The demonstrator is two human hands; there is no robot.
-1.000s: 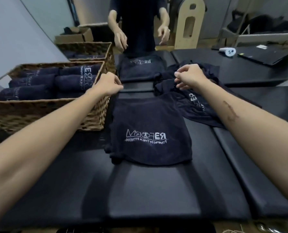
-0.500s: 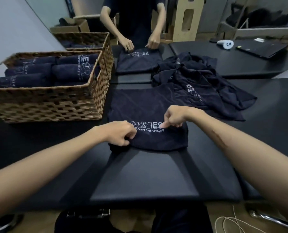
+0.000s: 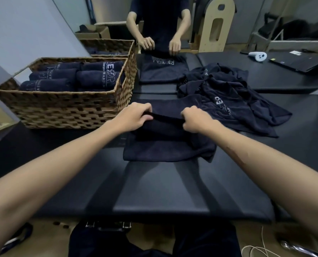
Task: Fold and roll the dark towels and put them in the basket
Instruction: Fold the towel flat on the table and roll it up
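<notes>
A dark navy towel (image 3: 165, 147) lies on the black padded table in front of me. My left hand (image 3: 136, 115) and my right hand (image 3: 196, 120) each pinch its lifted edge, held up and folded over away from me, so the logo is hidden. A wicker basket (image 3: 67, 110) stands to the left, holding several rolled dark towels (image 3: 74, 75). A loose pile of dark towels (image 3: 228, 95) lies to the right, behind my right hand.
A person across the table holds another dark towel (image 3: 162, 69) flat with both hands. A second wicker basket (image 3: 108, 44) stands behind the first. A white controller (image 3: 258, 56) and a dark laptop (image 3: 299, 62) lie at the far right. Cables run on the floor at the lower right.
My hands came back from the towel's far end to its near edge, took hold of it and lifted it up and away from me. The logo is now covered.
</notes>
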